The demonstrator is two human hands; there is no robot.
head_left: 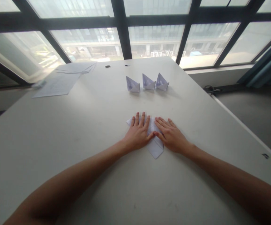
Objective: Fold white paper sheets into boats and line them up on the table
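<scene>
My left hand (138,132) lies flat with its fingers stretched out on a folded piece of white paper (155,147) on the white table (79,131). My right hand (171,135) rests flat beside it on the same paper, fingers extended and pointing to the upper left. The thumbs nearly meet over the paper's middle. Most of the paper is hidden under both hands; a pointed corner sticks out towards me. Further back stand three folded paper boats (147,83) in a row.
Loose sheets of paper (62,79) lie at the table's far left. Two small dark spots (107,66) sit near the far edge. Large windows with dark frames (122,31) run behind the table. The table's right edge drops to a grey floor (254,109).
</scene>
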